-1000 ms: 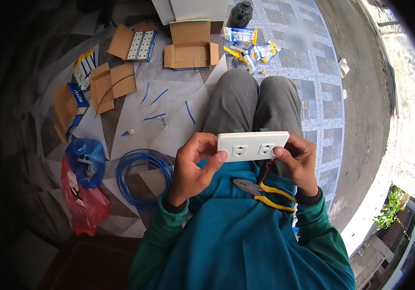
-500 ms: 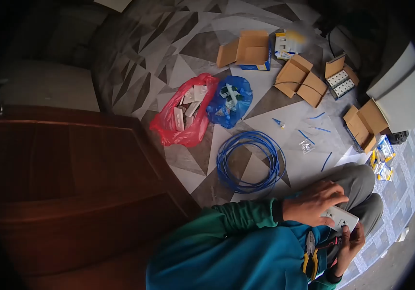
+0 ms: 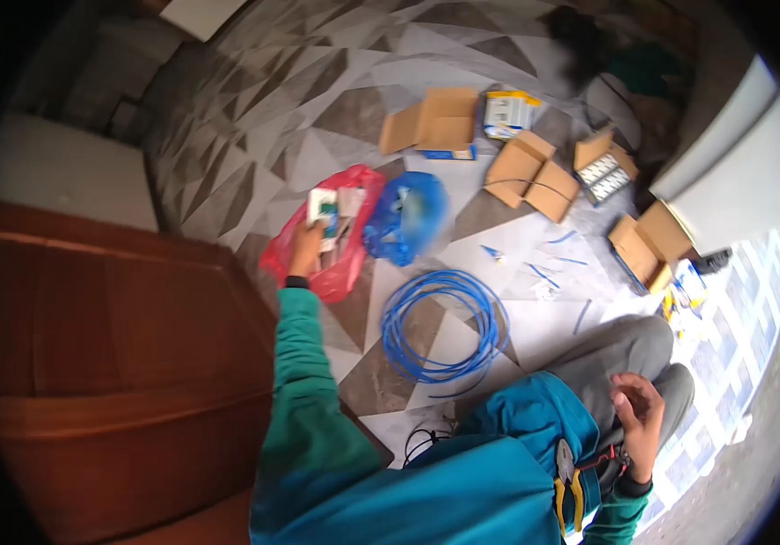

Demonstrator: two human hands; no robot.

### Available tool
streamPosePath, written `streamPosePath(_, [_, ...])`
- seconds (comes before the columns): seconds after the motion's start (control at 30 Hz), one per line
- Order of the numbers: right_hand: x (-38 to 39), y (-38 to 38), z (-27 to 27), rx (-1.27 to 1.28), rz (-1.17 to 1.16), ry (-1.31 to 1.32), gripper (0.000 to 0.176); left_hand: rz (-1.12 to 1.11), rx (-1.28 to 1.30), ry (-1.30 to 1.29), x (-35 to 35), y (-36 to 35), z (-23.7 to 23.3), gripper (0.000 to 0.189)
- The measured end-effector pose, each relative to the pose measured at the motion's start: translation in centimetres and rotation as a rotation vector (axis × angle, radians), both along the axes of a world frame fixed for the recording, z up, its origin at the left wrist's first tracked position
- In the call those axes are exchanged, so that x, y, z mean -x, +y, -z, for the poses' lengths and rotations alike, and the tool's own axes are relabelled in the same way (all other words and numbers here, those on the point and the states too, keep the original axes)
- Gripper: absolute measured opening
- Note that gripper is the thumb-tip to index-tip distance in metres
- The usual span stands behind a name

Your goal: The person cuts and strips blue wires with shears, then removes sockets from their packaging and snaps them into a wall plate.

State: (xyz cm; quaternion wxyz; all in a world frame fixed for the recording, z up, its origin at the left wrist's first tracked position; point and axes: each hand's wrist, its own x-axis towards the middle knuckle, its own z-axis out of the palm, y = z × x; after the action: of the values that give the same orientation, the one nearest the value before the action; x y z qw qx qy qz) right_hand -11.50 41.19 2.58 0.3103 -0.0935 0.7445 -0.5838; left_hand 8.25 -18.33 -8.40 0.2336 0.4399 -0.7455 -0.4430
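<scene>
My left hand (image 3: 306, 247) reaches out over the red plastic bag (image 3: 342, 280) and holds a white socket plate (image 3: 322, 207) by its lower end. Other white pieces lie in the bag, partly hidden by the hand. Near my knees, my right hand (image 3: 640, 422) is raised with its fingers curled apart and nothing in it. Pliers with yellow handles (image 3: 568, 486) lie on my lap beside it. Right of the red bag sits a blue plastic bag (image 3: 396, 238), its contents blurred.
A coil of blue cable (image 3: 390, 331) lies on the floor before me. Beyond are open cardboard boxes (image 3: 449, 127), a box of white modules (image 3: 604, 177) and short blue cable pieces (image 3: 571, 261). A wooden door (image 3: 117, 336) stands at the left.
My left hand has moved from my lap out to the red bag, carrying the white plate. My right hand has let go of the plate. The view has shifted slightly.
</scene>
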Motion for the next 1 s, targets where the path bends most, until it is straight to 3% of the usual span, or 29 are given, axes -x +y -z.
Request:
streamPosePath(0.03, [0.0,0.4,0.5,0.014,-0.001,0.001,0.024,-0.018,-0.182,-0.067,-1.2,-1.9,0.3,0.026])
streamPosePath(0.07, [0.1,0.5,0.7,-0.006,0.001,-0.028,0.024,-0.053,-0.17,-0.144,-2.9,-4.5,2.7,0.022])
streamPosePath(0.1, [0.2,0.9,0.7,-0.03,0.003,-0.066,0.025,-0.033,-0.048,-0.215,-1.9,-2.4,1.1,0.018])
streamPosePath(0.13, [-0.1,1.7,0.9,-0.06,0.068,-0.079,0.025,0.112,-0.02,-0.359,-2.7,-3.9,1.8,0.017])
streamPosePath(0.2, [0.5,1.7,1.5,-0.092,-0.025,-0.058,0.025,0.253,0.2,-0.326,-3.9,-3.7,2.6,0.014])
streamPosePath(0.27, [0.5,2.2,1.8,-0.112,-0.014,-0.035,0.025,0.307,0.129,-0.177,-5.2,-5.2,5.6,0.012])
streamPosePath(0.3, [0.4,2.5,2.0,-0.122,-0.021,0.008,0.025,0.34,0.115,-0.183,-3.8,-3.8,4.5,0.012])
streamPosePath(0.37, [0.7,3.0,2.1,-0.138,0.01,-0.01,0.025,0.18,0.54,-0.429,0.2,3.2,-2.2,0.016])
streamPosePath(0.4, [0.9,3.2,2.0,-0.14,0.015,-0.017,0.024,0.205,0.524,-0.431,1.8,5.3,-3.8,0.016])
streamPosePath(0.47, [1.7,3.1,1.6,-0.224,0.018,0.013,0.023,0.102,0.887,-0.012,5.1,9.2,-5.9,0.014])
streamPosePath(0.57, [3.0,2.6,1.2,-0.288,-0.028,0.108,0.021,0.378,0.717,0.116,10.4,17.1,-7.7,0.012])
streamPosePath(0.67, [3.4,1.6,0.9,-0.278,-0.05,0.2,0.02,0.859,0.457,0.09,15.5,22.7,-4.5,0.011])
streamPosePath(0.77, [3.8,1.4,1.0,-0.318,-0.126,0.294,0.021,1.106,0.366,0.134,19.7,27.3,0.7,0.012])
streamPosePath(0.9, [3.6,1.6,1.0,-0.289,-0.15,0.351,0.025,1.148,0.382,0.061,23.6,30.0,5.5,0.013])
streamPosePath(0.97, [3.6,1.8,1.8,-0.264,-0.132,0.338,0.025,0.928,0.378,-0.057,25.4,29.3,6.6,0.012])
streamPosePath(1.0, [3.5,2.0,2.1,-0.264,-0.136,0.32,0.025,0.925,0.425,-0.063,26.0,28.7,7.0,0.013])
